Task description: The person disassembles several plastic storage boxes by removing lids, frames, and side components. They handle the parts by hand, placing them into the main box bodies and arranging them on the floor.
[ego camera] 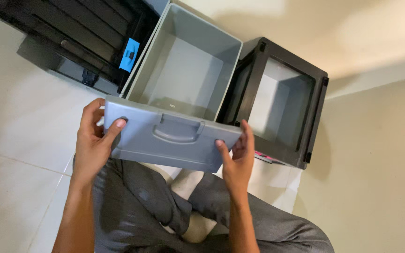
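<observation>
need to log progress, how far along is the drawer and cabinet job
Done: the black cabinet frame stands assembled, its bay empty. In hand: left hand and right hand grip the grey drawer by its front panel, outside the frame. Left: the drawer is not yet in the bay.

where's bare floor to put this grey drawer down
Bare tile lies outside the left hand, below the black slatted unit. More bare floor lies to the right of the black frame. It is crowded in the middle: both hands grip the drawer, right hand on its front, with crossed legs beneath and the frame close beside.
</observation>
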